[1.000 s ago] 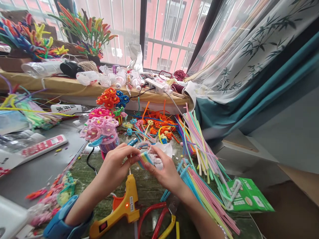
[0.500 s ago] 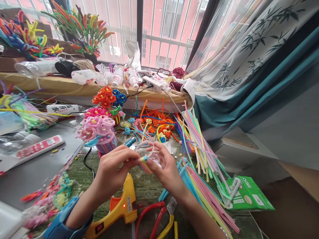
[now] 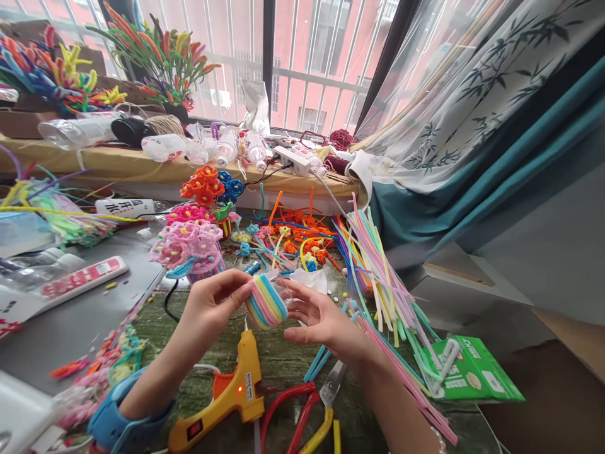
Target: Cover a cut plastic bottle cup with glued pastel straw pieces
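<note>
A small cup shape wrapped in pastel pink, yellow and blue striped pipe cleaners is tilted in the air over the table. My left hand pinches its left edge between thumb and fingers. On its right, my right hand has its thumb apart from the fingers, with the fingertips close behind the cup's clear plastic edge; whether they touch it cannot be made out. Below the hands lies a yellow glue gun with a red light lit. Red-and-yellow-handled cutters lie beside it.
Pink flowers in a pot stand behind my left hand. Pipe cleaner bundles and a green packet lie at the right. Orange pieces are spread at the back. Clear bottles and a power strip line the sill.
The cup has turned so that its striped side faces the camera. My right hand has loosened its hold, its thumb moving off the stripes. The view has shifted slightly.
</note>
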